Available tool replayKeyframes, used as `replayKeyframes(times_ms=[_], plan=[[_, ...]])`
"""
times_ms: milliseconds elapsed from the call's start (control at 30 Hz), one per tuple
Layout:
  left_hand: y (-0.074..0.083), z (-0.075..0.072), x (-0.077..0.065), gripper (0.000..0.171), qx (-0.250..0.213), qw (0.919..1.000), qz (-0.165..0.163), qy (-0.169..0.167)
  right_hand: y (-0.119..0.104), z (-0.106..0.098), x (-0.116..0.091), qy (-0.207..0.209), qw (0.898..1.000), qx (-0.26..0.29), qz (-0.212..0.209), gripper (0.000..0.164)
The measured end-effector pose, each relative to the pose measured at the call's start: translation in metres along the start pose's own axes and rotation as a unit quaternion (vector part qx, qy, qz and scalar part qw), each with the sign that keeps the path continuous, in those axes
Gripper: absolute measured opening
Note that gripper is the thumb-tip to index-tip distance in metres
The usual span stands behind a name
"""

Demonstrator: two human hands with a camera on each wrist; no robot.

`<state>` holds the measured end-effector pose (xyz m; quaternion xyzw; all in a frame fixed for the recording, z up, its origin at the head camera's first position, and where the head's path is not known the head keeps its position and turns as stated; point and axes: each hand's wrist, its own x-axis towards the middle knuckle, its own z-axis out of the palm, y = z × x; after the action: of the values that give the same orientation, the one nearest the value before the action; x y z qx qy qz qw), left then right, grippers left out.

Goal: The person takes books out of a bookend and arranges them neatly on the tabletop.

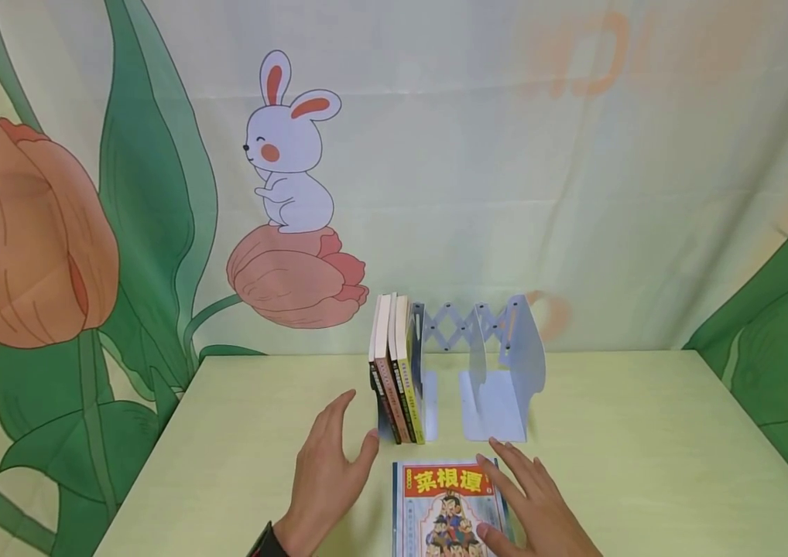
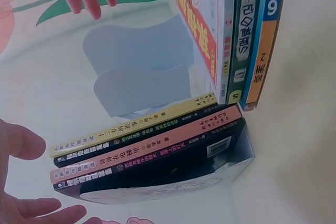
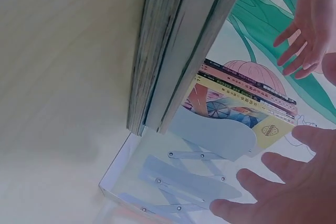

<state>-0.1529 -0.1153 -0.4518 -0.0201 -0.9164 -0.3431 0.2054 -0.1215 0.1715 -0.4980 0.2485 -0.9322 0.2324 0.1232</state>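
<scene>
My left hand (image 1: 327,476) hovers left of a stack of books, fingers spread and holding nothing. On top of that stack lies a comic-style book (image 1: 446,507) with a red title band; several thicker spines, one green (image 2: 247,30) and one blue and orange (image 2: 266,40), show in the left wrist view. Over the stack's right edge is my right hand (image 1: 536,503), fingers apart and gripping nothing. Behind the stack stands a pale blue expandable bookend rack (image 1: 498,406). Several slim books (image 1: 395,379) stand upright, leaning slightly, in its left section.
The pale green table (image 1: 617,449) extends to both sides of the rack. Behind it hangs a backdrop (image 1: 450,170) printed with a rabbit and tulips. A crisscross metal linkage (image 1: 446,326) joins the rack's upright panels.
</scene>
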Motion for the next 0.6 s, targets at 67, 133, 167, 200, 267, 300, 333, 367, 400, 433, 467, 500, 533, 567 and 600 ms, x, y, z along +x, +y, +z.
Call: replayKeyframes(times_ms=[67,133,167,200,267,300,333,367,400,433,467,500,533,567,600], plan=[[0.0,0.0,0.003,0.06,-0.003,1.0,-0.002,0.002,0.0,-0.001,0.0,0.006,1.0,-0.008,-0.007,0.074],[0.0,-0.001,0.006,0.061,-0.006,1.0,-0.004,0.002,-0.001,-0.001,0.001,0.01,1.0,-0.013,-0.008,0.076],[0.0,-0.001,0.007,0.061,-0.008,1.0,-0.005,0.002,-0.002,-0.001,0.001,0.01,1.0,-0.015,-0.007,0.076],[0.0,-0.001,0.008,0.061,-0.011,0.9999,-0.005,0.003,-0.002,-0.001,0.001,0.009,1.0,-0.016,-0.004,0.076],[0.0,0.0,0.011,0.062,-0.015,0.9999,-0.004,0.006,-0.003,-0.002,0.001,0.008,1.0,-0.015,0.0,0.075],[0.0,0.0,0.012,0.062,-0.016,0.9998,-0.003,0.007,-0.003,-0.002,0.001,0.007,1.0,-0.016,0.002,0.075],[-0.001,0.0,0.013,0.062,-0.017,0.9998,-0.002,0.008,-0.004,-0.002,0.001,0.006,1.0,-0.017,0.004,0.075],[-0.001,0.0,0.014,0.062,-0.019,0.9998,-0.002,0.011,-0.004,-0.002,0.001,0.006,1.0,-0.017,0.003,0.074],[-0.001,0.0,0.015,0.062,-0.02,0.9997,-0.001,0.012,-0.004,-0.002,0.001,0.006,1.0,-0.016,0.003,0.074],[-0.001,0.001,0.016,0.062,-0.02,0.9997,-0.001,0.013,-0.004,-0.002,0.001,0.007,1.0,-0.014,0.0,0.073],[0.0,0.001,0.017,0.062,-0.021,0.9997,-0.002,0.013,-0.004,-0.003,0.001,0.007,1.0,-0.013,-0.002,0.073],[0.0,0.001,0.018,0.061,-0.021,0.9997,-0.001,0.015,-0.004,-0.003,0.001,0.008,1.0,-0.012,-0.004,0.073],[0.0,0.001,0.019,0.061,-0.022,0.9996,0.0,0.018,-0.004,-0.003,0.001,0.007,1.0,-0.01,-0.005,0.072],[0.0,0.002,0.02,0.061,-0.024,0.9995,0.001,0.019,-0.004,-0.003,0.001,0.007,1.0,-0.008,-0.006,0.072],[0.001,0.002,0.021,0.061,-0.025,0.9995,0.003,0.02,-0.003,-0.003,0.001,0.007,1.0,-0.007,-0.007,0.071]])
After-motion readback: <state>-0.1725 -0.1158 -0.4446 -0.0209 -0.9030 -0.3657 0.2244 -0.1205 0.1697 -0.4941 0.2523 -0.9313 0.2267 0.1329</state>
